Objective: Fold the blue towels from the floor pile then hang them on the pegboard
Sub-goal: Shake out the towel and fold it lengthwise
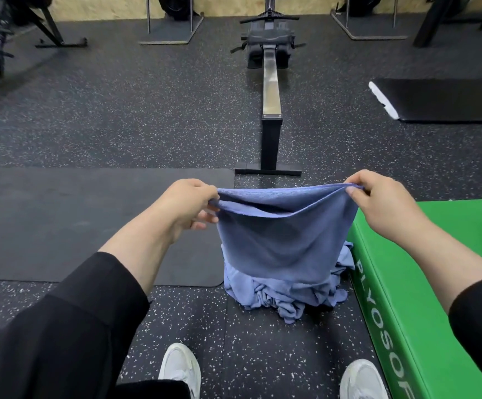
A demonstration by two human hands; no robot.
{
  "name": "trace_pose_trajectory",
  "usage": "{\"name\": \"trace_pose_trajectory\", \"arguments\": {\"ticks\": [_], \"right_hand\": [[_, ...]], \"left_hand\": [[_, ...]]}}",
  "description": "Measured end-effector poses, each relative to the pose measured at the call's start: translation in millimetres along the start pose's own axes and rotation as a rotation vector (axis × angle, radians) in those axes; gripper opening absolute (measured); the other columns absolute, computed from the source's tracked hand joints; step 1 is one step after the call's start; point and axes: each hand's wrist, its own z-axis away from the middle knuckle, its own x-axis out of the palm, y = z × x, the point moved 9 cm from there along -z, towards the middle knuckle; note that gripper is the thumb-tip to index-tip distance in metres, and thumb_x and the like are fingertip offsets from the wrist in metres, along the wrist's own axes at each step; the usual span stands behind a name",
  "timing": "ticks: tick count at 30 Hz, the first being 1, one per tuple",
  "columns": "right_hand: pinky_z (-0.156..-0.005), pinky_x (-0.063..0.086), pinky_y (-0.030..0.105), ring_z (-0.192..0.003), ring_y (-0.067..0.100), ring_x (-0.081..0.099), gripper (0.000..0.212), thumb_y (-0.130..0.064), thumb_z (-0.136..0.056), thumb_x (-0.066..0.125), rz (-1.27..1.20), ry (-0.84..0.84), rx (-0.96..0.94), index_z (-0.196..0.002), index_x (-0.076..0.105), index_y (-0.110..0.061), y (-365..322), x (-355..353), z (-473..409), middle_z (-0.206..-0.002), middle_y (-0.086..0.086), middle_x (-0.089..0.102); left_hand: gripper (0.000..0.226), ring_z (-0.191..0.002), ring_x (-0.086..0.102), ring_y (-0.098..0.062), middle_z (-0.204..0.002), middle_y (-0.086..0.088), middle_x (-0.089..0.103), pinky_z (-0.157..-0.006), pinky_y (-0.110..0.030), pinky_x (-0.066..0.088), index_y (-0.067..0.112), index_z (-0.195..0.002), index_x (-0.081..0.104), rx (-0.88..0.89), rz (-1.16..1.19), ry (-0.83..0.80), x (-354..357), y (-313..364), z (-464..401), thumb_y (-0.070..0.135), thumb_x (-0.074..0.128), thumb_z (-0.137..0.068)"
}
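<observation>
1. Nearest cam: two white sneakers, left one (180, 370) & right one (362, 380), planted on the speckled black rubber floor (147, 116), toes fwd. Black sleeves on both forearms, pushed up above the wrists.
2. Left hand (186, 204): fingers curled, pinching the left top corner of a blue towel (280, 243) btwn thumb & fingertips. Knuckles face up.
3. Right hand (383, 197): thumb + index pinch the right top corner of the same towel; other fingers curled in behind.
4. Towel is held up in the air btwn the hands, doubled over: two top edges show, front one sagging in a shallow curve, back one stretched tighter. Rest hangs straight down.
5. Its bottom edge hangs in front of the floor pile (283, 295), a crumpled heap of more blue towels on the floor, ahead of the shoes. Can't tell if the hem touches the heap.
6. Pile sits just beside a green plyo box (423, 298) on the right, white lettering along its side; pile's right edge is up against it.
7. Left of pile: a flat black mat (75, 220) on the floor, its corner reaching behind the towel.
8. Straight ahead: rowing machine (271, 90), metal rail pointing at the cam, rear foot bar on the floor just past the hands.
9. Far right: another black mat (446, 99) w/ a white edge. Other black equipment frames along the back wall, blurry.
</observation>
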Motion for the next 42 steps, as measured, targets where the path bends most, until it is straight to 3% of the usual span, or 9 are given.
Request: {"name": "trace_pose_trajectory", "arguments": {"ticks": [7,13,17,23,27,31,33,37,42], "right_hand": [[-0.069,0.035,0.034,-0.082,0.030,0.056,0.010,-0.019,-0.100,0.055,-0.023,0.006,0.001,-0.100,0.065,-0.020,4.2,-2.2,-0.9,-0.085,0.008,0.066],[-0.062,0.033,0.035,-0.068,0.014,0.053,0.009,-0.022,-0.100,0.056,-0.038,0.024,-0.087,-0.096,0.063,-0.027,-12.2,-9.6,1.4,-0.073,-0.002,0.062],[-0.063,0.036,0.035,-0.069,0.021,0.053,0.009,-0.023,-0.100,0.057,-0.043,0.012,-0.112,-0.097,0.064,-0.029,-16.4,-7.7,3.1,-0.073,-0.004,0.062],[-0.067,0.033,0.034,-0.072,0.021,0.053,0.008,-0.021,-0.101,0.057,-0.014,-0.025,-0.089,-0.102,0.065,-0.022,-12.0,0.5,3.3,-0.074,-0.003,0.063],[-0.067,0.032,0.033,-0.074,0.023,0.053,0.010,-0.020,-0.101,0.057,-0.009,-0.003,-0.075,-0.103,0.066,-0.020,-8.5,-4.1,2.3,-0.076,-0.003,0.062],[-0.065,0.031,0.032,-0.068,0.010,0.052,0.009,-0.021,-0.100,0.057,-0.009,-0.009,-0.071,-0.099,0.065,-0.024,-9.8,-3.9,2.3,-0.072,-0.009,0.060],[-0.066,0.030,0.032,-0.070,0.019,0.052,0.009,-0.021,-0.100,0.057,0.002,0.004,-0.054,-0.101,0.066,-0.023,-6.7,-4.4,1.1,-0.074,-0.006,0.061],[-0.064,0.031,0.032,-0.064,0.015,0.050,0.010,-0.020,-0.100,0.057,-0.010,0.034,-0.016,-0.101,0.066,-0.021,4.1,-10.3,-1.6,-0.071,-0.004,0.060],[-0.064,0.032,0.032,-0.066,0.011,0.052,0.009,-0.021,-0.100,0.057,-0.010,0.041,-0.004,-0.098,0.066,-0.024,10.4,-13.3,-2.5,-0.073,-0.003,0.063]], "left_hand": [[0.020,-0.043,0.047,-0.018,-0.058,-0.006,0.053,-0.052,-0.025,0.037,0.015,-0.070,0.055,0.065,-0.059,0.121,-10.7,-0.8,-7.5,0.002,0.065,-0.083],[0.009,-0.064,0.058,-0.029,-0.070,-0.006,0.061,-0.055,-0.028,0.035,0.018,-0.076,0.047,0.105,-0.610,0.346,-30.2,-0.2,-12.6,0.014,0.053,-0.081],[0.012,-0.057,0.070,-0.032,-0.069,-0.016,0.069,-0.054,-0.026,0.036,0.016,-0.074,0.044,0.051,-0.497,0.307,-30.5,-14.6,-20.5,0.004,0.047,-0.077],[0.033,-0.038,0.040,-0.018,-0.049,-0.004,0.054,-0.052,-0.023,0.033,0.008,-0.090,0.074,-0.032,-0.116,0.127,-13.4,-13.4,-7.0,0.000,0.042,-0.085],[0.040,-0.044,0.049,-0.020,-0.076,-0.012,0.076,-0.052,-0.022,0.033,0.013,-0.097,0.076,-0.079,-0.116,0.037,-7.5,-7.9,2.6,0.005,0.037,-0.088],[0.041,-0.040,0.041,-0.018,-0.052,-0.004,0.062,-0.049,-0.021,0.031,0.015,-0.087,0.076,-0.017,-0.241,0.087,-12.3,-7.4,-0.1,0.000,0.037,-0.085],[0.035,-0.039,0.042,-0.018,-0.049,-0.003,0.056,-0.048,-0.020,0.034,0.013,-0.087,0.074,-0.013,-0.153,0.085,-11.2,-7.1,-1.2,0.001,0.042,-0.088],[0.024,-0.065,0.066,-0.021,-0.084,-0.014,0.077,-0.064,-0.029,0.051,0.008,-0.100,0.072,-0.004,0.064,-0.061,-4.0,-0.9,0.4,0.005,0.050,-0.090],[0.007,-0.064,0.051,-0.018,-0.069,-0.005,0.068,-0.061,-0.028,0.039,0.020,-0.083,0.077,0.264,-0.458,0.004,-4.7,16.0,0.7,0.016,0.072,-0.080]]}}
